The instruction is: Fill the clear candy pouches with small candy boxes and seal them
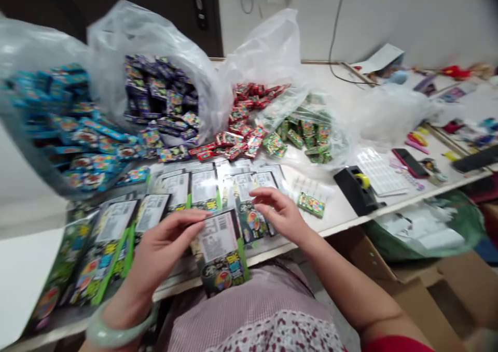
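Between the thumb and fingers of my left hand [163, 245] is the top edge of a flat printed pouch [220, 245], black and green with a white label and barcode. The pouch tilts over the table's front edge, close to my apron. My right hand [282, 216] hovers just right of it, fingers curved and apart from the thumb, with nothing visible in them. Beneath its fingertips lies another similar pouch [252, 220]. More of these pouches [105, 248] lie overlapping in rows on the table, to the left and behind my hands.
Clear plastic bags spill small packets: blue [89, 144], purple [171, 103], red [243, 134] and green [311, 134]. One green packet [311, 204] lies apart at right. Beyond it stand a black tape dispenser [352, 188] and a phone [410, 163]. Cardboard boxes [424, 310] sit below.
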A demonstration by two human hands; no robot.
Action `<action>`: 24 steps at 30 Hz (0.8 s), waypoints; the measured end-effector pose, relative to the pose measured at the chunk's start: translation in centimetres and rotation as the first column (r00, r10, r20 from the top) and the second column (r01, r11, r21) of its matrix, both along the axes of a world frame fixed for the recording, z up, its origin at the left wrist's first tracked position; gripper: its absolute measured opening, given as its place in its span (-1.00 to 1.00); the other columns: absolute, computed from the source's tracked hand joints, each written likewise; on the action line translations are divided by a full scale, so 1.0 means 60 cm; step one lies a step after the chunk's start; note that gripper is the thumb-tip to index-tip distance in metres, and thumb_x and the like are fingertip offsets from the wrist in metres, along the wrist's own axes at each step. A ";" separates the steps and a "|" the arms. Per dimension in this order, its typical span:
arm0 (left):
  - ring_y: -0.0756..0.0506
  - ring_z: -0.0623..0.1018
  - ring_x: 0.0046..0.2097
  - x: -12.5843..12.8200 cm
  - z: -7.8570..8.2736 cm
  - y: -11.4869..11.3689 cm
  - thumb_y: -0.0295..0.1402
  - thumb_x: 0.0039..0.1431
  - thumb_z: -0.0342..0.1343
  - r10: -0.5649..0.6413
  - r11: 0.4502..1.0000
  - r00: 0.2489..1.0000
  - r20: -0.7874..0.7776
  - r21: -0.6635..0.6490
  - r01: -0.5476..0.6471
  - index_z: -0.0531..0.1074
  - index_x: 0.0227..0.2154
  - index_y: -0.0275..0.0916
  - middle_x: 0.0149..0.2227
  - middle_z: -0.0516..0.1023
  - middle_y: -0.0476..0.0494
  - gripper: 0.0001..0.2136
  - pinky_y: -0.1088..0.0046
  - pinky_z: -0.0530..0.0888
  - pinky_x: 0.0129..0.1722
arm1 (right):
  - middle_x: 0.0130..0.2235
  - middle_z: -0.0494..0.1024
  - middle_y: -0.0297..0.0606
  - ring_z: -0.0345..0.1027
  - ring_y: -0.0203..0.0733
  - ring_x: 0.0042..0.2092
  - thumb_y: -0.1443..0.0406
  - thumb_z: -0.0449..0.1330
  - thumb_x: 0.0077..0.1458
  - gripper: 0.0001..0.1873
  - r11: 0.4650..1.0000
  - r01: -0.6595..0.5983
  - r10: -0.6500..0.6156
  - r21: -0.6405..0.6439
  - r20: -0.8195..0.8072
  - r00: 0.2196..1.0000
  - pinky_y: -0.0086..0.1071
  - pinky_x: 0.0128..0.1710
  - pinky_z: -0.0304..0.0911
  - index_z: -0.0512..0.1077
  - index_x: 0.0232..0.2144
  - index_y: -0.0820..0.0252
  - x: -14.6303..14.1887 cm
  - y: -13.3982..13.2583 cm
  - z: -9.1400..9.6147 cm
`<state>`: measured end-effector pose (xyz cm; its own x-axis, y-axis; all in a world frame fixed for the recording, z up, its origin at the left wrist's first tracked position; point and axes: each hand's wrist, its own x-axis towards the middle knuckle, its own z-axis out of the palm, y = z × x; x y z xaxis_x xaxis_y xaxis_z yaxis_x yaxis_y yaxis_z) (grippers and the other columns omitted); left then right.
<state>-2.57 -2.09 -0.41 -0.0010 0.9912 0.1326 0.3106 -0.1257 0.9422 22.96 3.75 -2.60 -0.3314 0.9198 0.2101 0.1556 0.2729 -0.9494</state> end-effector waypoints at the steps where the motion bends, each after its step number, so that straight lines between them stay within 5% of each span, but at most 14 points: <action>1: -0.06 0.59 -0.14 0.000 -0.003 0.001 -0.33 0.14 0.20 0.021 1.000 1.000 -0.011 0.004 -0.021 0.53 -0.32 -0.16 -0.21 0.62 -0.08 -0.93 0.49 0.52 -0.09 | -0.14 0.56 -0.23 0.46 -0.21 -0.16 0.21 0.13 0.17 -0.78 0.995 0.098 -0.097 -0.007 0.088 0.991 -0.28 -0.13 0.39 0.45 -0.14 0.09 0.033 0.010 -0.006; 5: -0.05 0.58 -0.13 0.008 -0.011 -0.001 -0.32 0.14 0.19 0.048 0.997 0.999 0.015 0.056 -0.049 0.49 -0.36 -0.15 -0.22 0.61 -0.05 -0.95 0.52 0.53 -0.13 | -0.23 0.56 -0.18 0.44 -0.14 -0.23 0.22 0.09 0.13 -0.77 0.875 0.473 -0.464 0.097 0.444 0.767 -0.22 -0.17 0.35 0.48 -0.24 0.18 0.190 0.055 -0.027; 8: -0.05 0.58 -0.13 0.016 -0.009 -0.001 -0.31 0.13 0.19 0.060 0.996 0.998 -0.001 0.062 -0.060 0.50 -0.34 -0.15 -0.21 0.61 -0.06 -0.93 0.49 0.53 -0.12 | -0.23 0.53 -0.12 0.38 -0.10 -0.26 0.27 0.16 0.03 -0.83 0.830 0.539 -0.514 0.141 0.565 0.645 -0.18 -0.14 0.26 0.51 -0.33 0.20 0.268 0.085 -0.038; 11: -0.08 0.57 -0.13 0.021 -0.004 0.000 -0.28 0.12 0.19 0.090 0.995 0.996 -0.028 0.034 -0.089 0.50 -0.34 -0.15 -0.22 0.61 -0.05 -0.91 0.42 0.53 -0.08 | -0.31 0.51 -0.16 0.35 -0.09 -0.28 0.29 0.24 -0.06 -0.91 0.840 0.527 -0.466 0.125 0.663 0.586 -0.22 -0.17 0.20 0.51 -0.45 0.19 0.290 0.103 -0.046; 19: -0.10 0.54 -0.09 0.027 0.011 -0.003 -0.28 0.16 0.17 0.096 0.993 0.995 -0.038 -0.060 -0.098 0.49 -0.33 -0.12 -0.18 0.59 -0.03 -0.93 0.33 0.49 -0.02 | -0.43 0.51 -0.28 0.34 -0.17 -0.36 0.24 0.20 -0.02 -0.88 0.880 0.473 -0.317 -0.042 0.690 0.651 -0.34 -0.31 0.19 0.44 -0.51 0.17 0.298 0.088 -0.056; 24: -0.07 0.54 -0.11 0.027 -0.009 0.008 -0.34 0.19 0.14 0.008 0.999 1.000 -0.009 0.037 -0.008 0.47 -0.30 -0.13 -0.19 0.57 -0.04 -0.95 0.42 0.49 -0.07 | -0.40 0.49 -0.26 0.34 -0.17 -0.35 0.07 0.15 0.03 -0.71 0.917 0.377 -0.248 -0.129 0.557 0.793 -0.31 -0.30 0.25 0.41 -0.44 0.18 0.276 0.050 0.013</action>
<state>-0.97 -1.60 -0.93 -0.0076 0.9856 0.1692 0.3208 -0.1578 0.9339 39.50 6.76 -1.83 -0.0162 0.9912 -0.1312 0.6809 -0.0852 -0.7275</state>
